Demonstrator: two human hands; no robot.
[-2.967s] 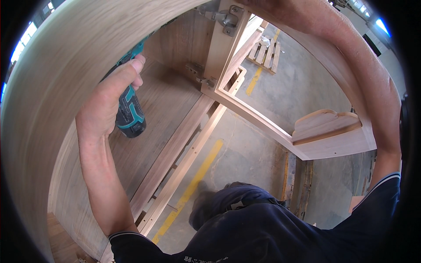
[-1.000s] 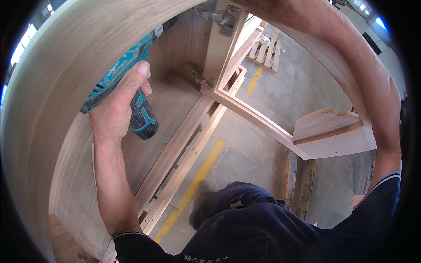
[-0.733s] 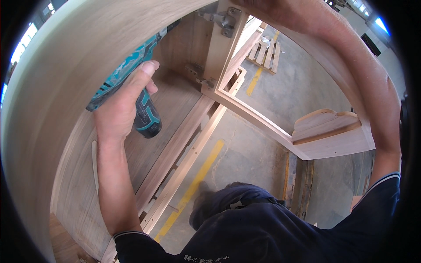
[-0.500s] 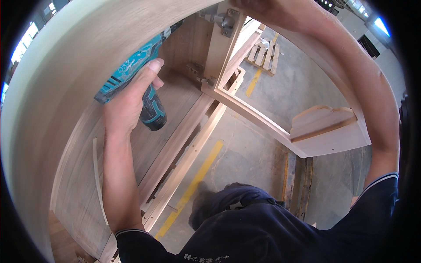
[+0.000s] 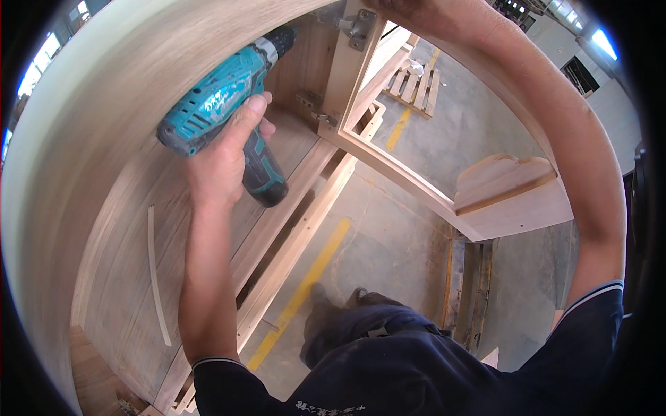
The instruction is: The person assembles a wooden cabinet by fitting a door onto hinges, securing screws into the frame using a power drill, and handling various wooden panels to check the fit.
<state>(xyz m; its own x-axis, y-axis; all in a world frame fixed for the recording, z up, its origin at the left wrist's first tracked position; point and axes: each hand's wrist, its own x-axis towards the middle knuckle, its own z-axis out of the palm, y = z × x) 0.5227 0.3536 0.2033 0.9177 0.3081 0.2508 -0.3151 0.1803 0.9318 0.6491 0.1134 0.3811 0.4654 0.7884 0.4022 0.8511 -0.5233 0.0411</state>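
Inside a wooden cabinet, my left hand [image 5: 225, 156] is wrapped round the grip of a teal and black cordless drill [image 5: 215, 97]. The drill's chuck points up and away to the right, toward the cabinet's front upright. My right hand [image 5: 409, 10] reaches over to the top of the open door frame [image 5: 406, 177]; its fingers are cut off by the upper edge of the view. One metal hinge [image 5: 357, 31] joins door and upright near that hand. A lower hinge [image 5: 322, 119] sits further down the same upright.
A thin wooden strip [image 5: 158, 277] lies on the cabinet's inner board. Below the door frame's corner a scalloped wooden panel [image 5: 510, 187] is attached. A wooden pallet [image 5: 416, 87] rests on the grey floor beyond, near a yellow floor line [image 5: 305, 291].
My left hand and the drill have shifted right, away from the curved panel, so more of the drill shows. My right arm has moved only slightly, still at the door frame's top.
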